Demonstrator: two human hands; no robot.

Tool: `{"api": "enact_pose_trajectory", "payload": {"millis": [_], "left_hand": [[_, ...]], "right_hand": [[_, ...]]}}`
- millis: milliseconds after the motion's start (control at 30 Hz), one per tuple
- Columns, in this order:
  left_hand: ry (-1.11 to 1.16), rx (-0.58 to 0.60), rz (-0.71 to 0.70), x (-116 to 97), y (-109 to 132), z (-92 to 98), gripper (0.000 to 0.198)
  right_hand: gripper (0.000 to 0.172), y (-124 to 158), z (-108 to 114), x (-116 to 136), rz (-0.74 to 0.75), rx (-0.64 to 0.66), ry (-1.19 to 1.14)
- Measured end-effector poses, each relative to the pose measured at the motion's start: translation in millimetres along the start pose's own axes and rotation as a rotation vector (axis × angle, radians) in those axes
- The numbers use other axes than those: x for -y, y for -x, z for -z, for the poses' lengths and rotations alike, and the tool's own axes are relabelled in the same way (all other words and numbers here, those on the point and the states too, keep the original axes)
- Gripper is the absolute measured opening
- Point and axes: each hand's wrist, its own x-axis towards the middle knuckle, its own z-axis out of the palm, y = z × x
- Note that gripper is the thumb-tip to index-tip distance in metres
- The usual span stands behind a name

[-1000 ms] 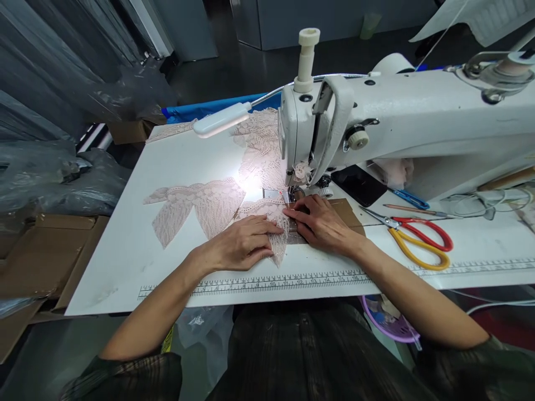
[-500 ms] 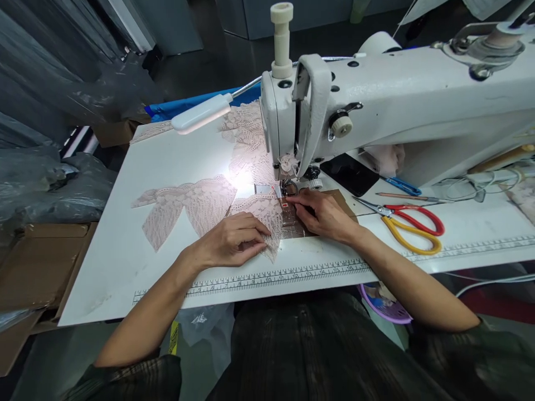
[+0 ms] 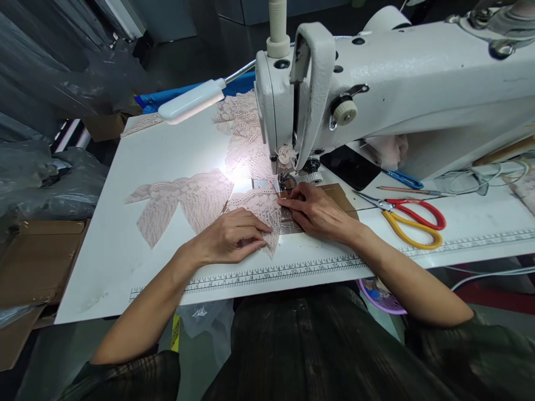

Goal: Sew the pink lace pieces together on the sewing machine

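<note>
A pale pink lace piece [image 3: 264, 201] lies on the machine bed with its upper edge by the presser foot [image 3: 285, 182] of a white sewing machine [image 3: 309, 100]. My left hand [image 3: 228, 236] rests on its lower part, thumb and fingers drawn together on the lace near the pointed end. From the other side, my right hand [image 3: 315, 210] has its fingertips pressed together at the lace's right edge, just below the foot. Beneath that hand is a brown plate [image 3: 338, 197]. More joined lace [image 3: 200, 195] spreads out to the left.
Red-and-yellow scissors [image 3: 412, 217], a black phone [image 3: 350, 167], blue snips [image 3: 402, 179] and a pencil [image 3: 407, 190] lie at right. A lit lamp [image 3: 192, 101] hangs over the table. A ruler strip [image 3: 251, 274] runs along the front edge. Cardboard boxes [image 3: 39, 262] stand at left.
My right fingertips have shifted slightly left and down onto the lace's edge, now covering the small red mark on the plate. My left hand stays at the lace. The whole view has shifted a little.
</note>
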Motion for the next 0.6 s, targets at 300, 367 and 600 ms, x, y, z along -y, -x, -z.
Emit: {"api": "enact_pose_trajectory", "payload": {"millis": [300, 367, 600], "left_hand": [[-0.026, -0.004, -0.009, 1.0, 0.4, 1.5, 0.008], [-0.029, -0.002, -0.012, 0.5, 0.8, 2.3, 0.008], [-0.267, -0.13, 0.018, -1.0, -4.0, -3.9, 0.016]], "right_hand": [[0.036, 3.1, 13.2, 4.4, 0.065, 0.152, 0.017], [0.037, 2.4, 14.0, 6.8, 0.062, 0.171, 0.044], [0.036, 3.0, 14.9, 9.3, 0.043, 0.188, 0.062]]}}
